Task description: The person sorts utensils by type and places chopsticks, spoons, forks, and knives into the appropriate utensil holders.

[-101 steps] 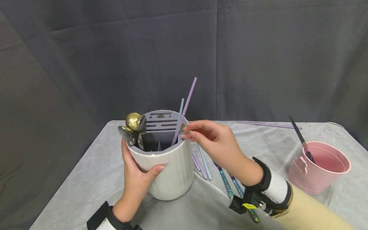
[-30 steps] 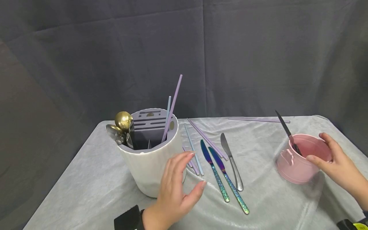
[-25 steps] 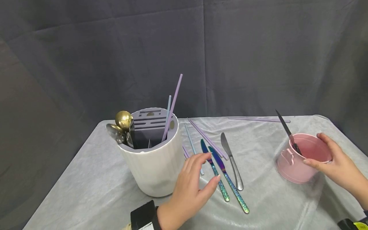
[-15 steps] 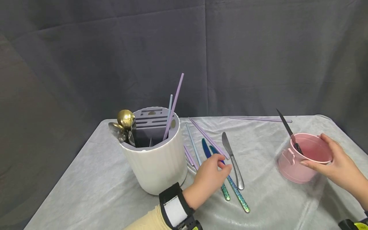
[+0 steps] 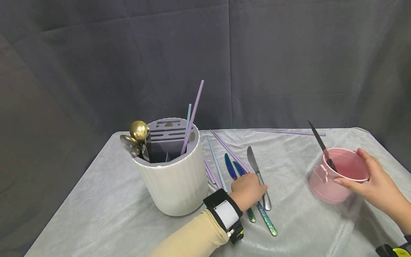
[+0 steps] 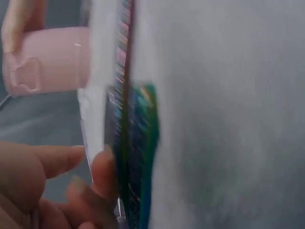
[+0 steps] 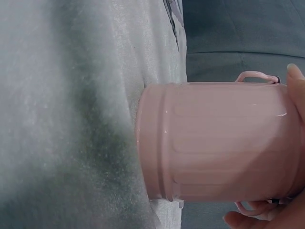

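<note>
Two iridescent knives (image 5: 268,222) lie on the table (image 5: 305,230) beneath the left hand (image 5: 248,189), its grip unclear; pinching just one seems cleanest while the right hand (image 5: 380,182) grips the pink bucket (image 5: 332,191).

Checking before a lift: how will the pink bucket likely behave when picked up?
The pink bucket is probably stiff, its ribbed wall holding a round shape. It may feel slippery, given its glossy sheen. The dark knife leaning in it could swing, since much of it juts past the rim.
</note>
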### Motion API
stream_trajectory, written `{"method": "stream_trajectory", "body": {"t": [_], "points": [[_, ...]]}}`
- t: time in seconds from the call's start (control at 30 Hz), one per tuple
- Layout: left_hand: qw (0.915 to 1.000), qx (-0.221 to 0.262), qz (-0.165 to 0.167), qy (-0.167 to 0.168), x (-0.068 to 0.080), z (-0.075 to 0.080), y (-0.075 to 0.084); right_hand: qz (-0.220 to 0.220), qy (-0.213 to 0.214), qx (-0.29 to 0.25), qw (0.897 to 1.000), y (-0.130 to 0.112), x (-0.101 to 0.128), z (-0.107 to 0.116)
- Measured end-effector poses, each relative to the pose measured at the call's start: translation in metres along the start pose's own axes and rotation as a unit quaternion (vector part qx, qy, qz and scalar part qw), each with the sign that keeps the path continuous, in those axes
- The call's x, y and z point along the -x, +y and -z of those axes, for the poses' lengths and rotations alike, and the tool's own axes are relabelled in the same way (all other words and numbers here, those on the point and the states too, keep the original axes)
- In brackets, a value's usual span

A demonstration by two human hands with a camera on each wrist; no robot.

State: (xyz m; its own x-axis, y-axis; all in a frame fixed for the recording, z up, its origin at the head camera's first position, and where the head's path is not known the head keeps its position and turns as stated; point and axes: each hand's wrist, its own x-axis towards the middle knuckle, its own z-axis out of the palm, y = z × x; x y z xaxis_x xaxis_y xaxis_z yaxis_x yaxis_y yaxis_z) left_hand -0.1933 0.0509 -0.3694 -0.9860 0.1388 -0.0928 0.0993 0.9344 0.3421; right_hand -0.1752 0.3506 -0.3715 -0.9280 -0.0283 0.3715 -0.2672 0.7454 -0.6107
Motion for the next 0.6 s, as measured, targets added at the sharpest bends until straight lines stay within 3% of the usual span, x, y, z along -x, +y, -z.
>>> {"method": "stream_trajectory", "body": {"t": [0.33, 0.47, 0.6], "points": [[0.9948, -0.099, -0.008, 0.021, -0.019, -0.015, 0.016, 0.003, 0.007, -0.008, 1.0, 0.001, 0.001, -0.001], [0.9962, -0.085, -0.018, 0.007, -0.02, -0.013, 0.013, 0.004, 0.008, -0.012, 1.0, 0.001, 0.001, -0.003], [0.9984, -0.051, -0.004, -0.026, -0.024, -0.01, 0.013, 0.002, 0.01, -0.007, 1.0, 0.001, 0.002, -0.004]]}}
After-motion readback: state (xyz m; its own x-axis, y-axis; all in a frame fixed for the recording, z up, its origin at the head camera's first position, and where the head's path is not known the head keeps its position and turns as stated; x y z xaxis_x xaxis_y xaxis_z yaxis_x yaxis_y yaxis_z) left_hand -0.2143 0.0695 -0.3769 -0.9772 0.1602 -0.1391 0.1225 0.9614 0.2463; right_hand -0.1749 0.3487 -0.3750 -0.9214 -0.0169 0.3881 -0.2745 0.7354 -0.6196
